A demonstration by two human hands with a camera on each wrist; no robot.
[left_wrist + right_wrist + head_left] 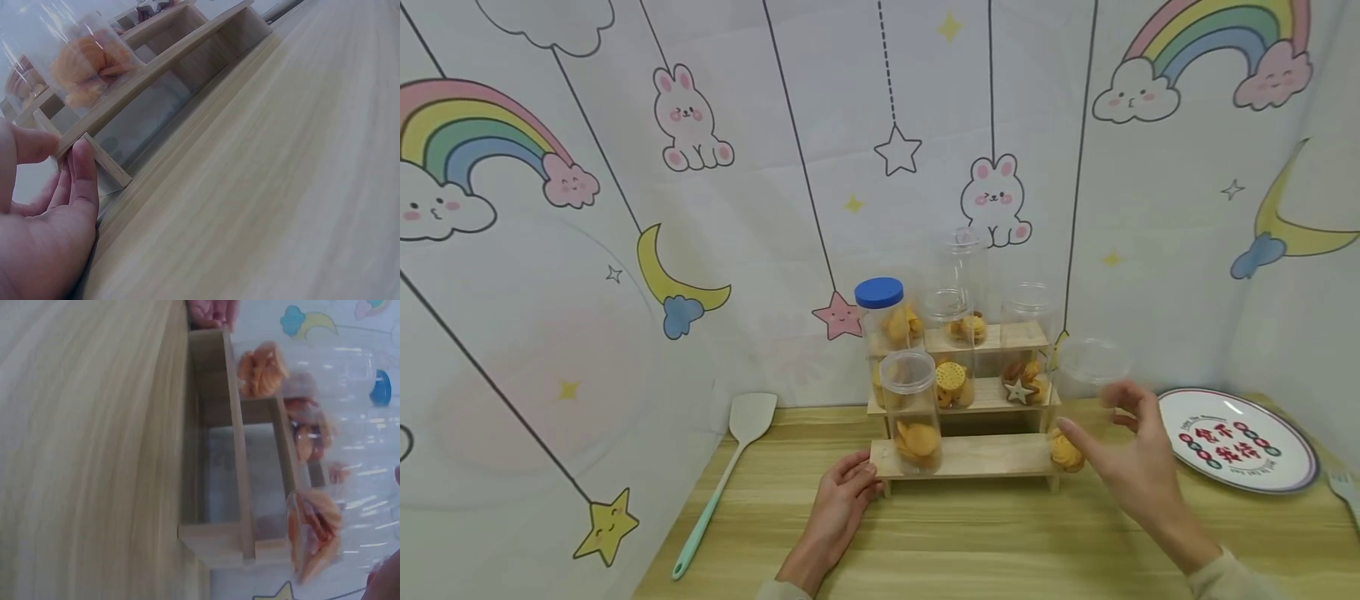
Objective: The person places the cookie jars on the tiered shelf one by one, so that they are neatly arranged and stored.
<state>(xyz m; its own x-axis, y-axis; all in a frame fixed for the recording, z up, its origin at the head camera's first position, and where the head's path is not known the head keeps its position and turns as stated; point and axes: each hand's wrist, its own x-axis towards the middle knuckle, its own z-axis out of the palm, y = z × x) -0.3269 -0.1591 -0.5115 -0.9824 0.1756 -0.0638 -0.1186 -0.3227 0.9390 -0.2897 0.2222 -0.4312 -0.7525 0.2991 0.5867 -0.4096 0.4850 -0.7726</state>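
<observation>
A three-tier wooden display rack (992, 454) stands on the table with clear jars of cookies on its steps. My left hand (844, 497) pinches the left end of its lowest step, thumb above and fingers below, as the left wrist view also shows. At the rack's right end my right hand (1142, 467) grips a clear lidless jar (1096, 362) with orange cookies (315, 531) in the bottom. In the right wrist view that jar's base is apart from the lowest step. Another open jar (912, 417) with cookies stands on the left of that step.
Behind are more jars, one with a blue lid (879, 292). A white spatula with a green handle (722, 492) lies at the left. On the right are a printed white plate (1292, 446) and a fork (1342, 485). A patterned cloth (760, 208) hangs behind.
</observation>
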